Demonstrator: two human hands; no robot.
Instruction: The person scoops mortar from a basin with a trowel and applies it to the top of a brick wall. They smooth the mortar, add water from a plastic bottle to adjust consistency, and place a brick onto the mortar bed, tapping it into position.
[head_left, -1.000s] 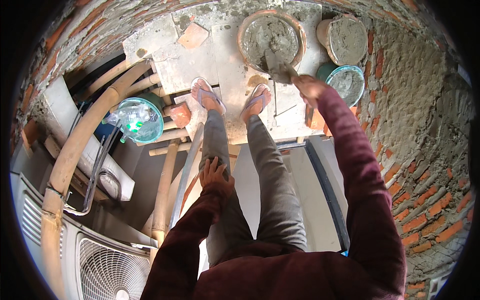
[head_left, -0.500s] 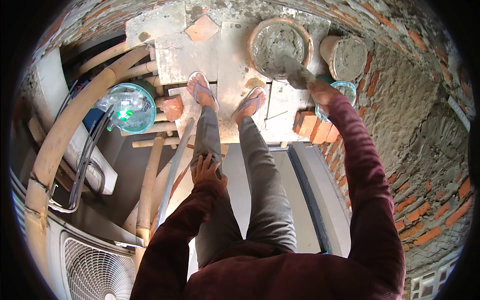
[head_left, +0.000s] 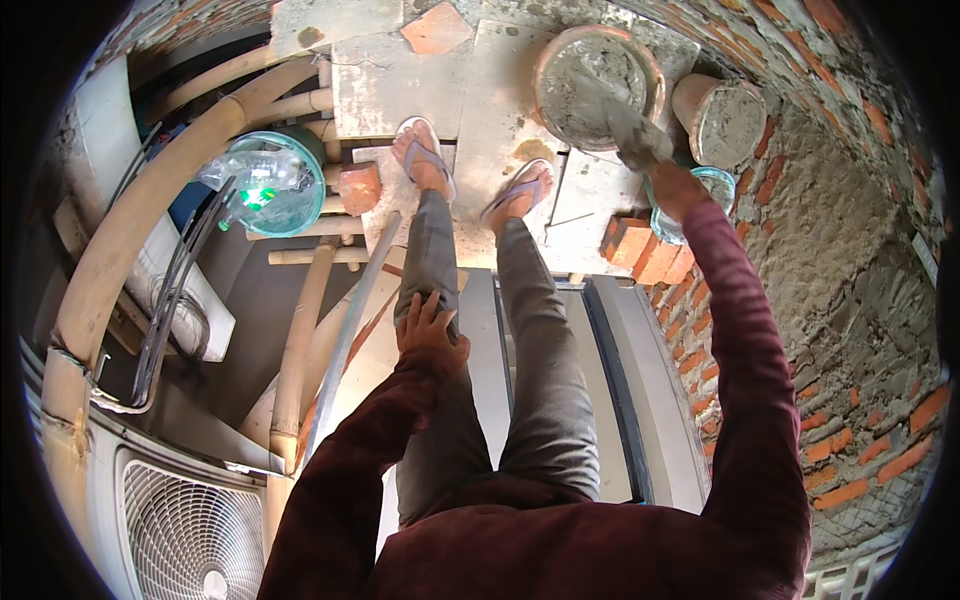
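My right hand (head_left: 678, 190) is closed round the handle end of a mortar-smeared trowel (head_left: 642, 140) at the upper right. Its blurred blade reaches over the near right rim of a round basin (head_left: 541, 88) and into the wet grey mortar (head_left: 578, 85) there. The handle is mostly hidden in my fist. Just beneath that hand stands a small teal bucket (head_left: 716, 182), partly covered by it. My left hand (head_left: 432, 332) lies on my left knee with its fingers spread, holding nothing.
A mortar-filled bucket (head_left: 728, 122) stands right of the basin, near the brick wall (head_left: 840, 190). Stacked bricks (head_left: 648, 250) sit at the board platform's edge (head_left: 400, 90). Bamboo poles (head_left: 110, 290), a teal pail of bottles (head_left: 318, 195) and a fan unit (head_left: 190, 530) are left.
The view has shifted, so the platform and basin appear farther right and slightly higher. My right hand stays by the basin with the trowel in the mortar; my left stays on the knee.
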